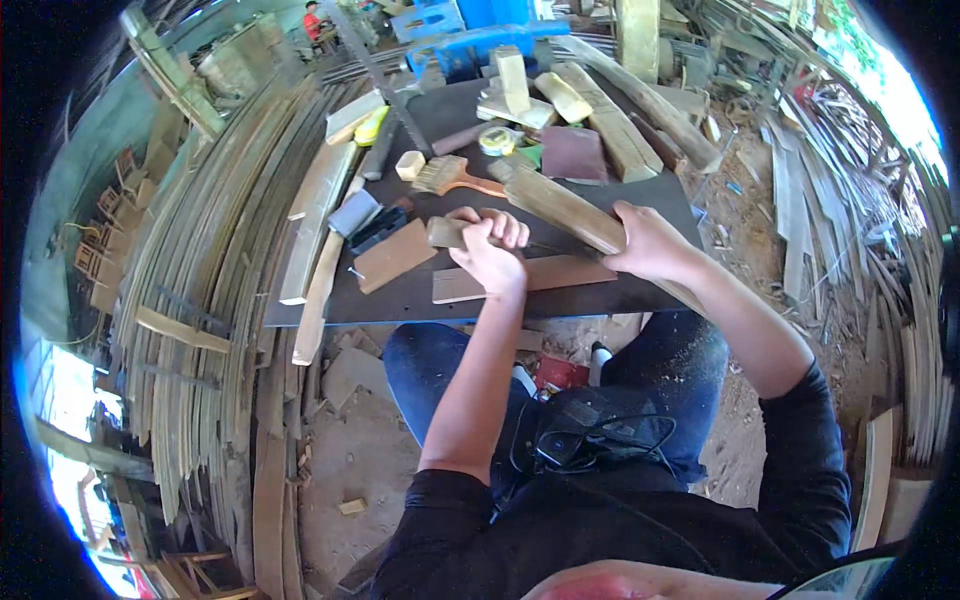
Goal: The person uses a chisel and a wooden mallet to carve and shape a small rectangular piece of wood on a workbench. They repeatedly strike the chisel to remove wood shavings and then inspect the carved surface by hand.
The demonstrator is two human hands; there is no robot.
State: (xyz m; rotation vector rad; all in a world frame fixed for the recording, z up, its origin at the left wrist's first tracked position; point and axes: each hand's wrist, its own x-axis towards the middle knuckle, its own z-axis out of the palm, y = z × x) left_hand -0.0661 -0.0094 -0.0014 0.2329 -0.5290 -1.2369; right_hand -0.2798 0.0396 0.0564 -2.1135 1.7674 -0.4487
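Observation:
My left hand point(490, 255) is closed round the wooden handle point(446, 233) of a tool. A thin dark blade runs from that fist toward the right; its exact kind is hard to make out. My right hand point(648, 245) grips the near end of a long wooden bar point(560, 207), which slants up to the left above the table. Under both hands lies a flat wooden strip point(560, 277). A wide paintbrush point(440, 176) with an orange handle rests just beyond my left hand, its handle reaching toward the bar. Left of that hand lies a brown rectangular board point(395, 257).
The dark tabletop point(345, 300) carries a tape measure point(497, 141), brown sandpaper point(573, 155), a small wooden block point(410, 165) and several timber offcuts. A blue vise point(480, 50) stands at the far edge. Long planks point(210, 270) are stacked at left. A person point(316, 22) is far behind.

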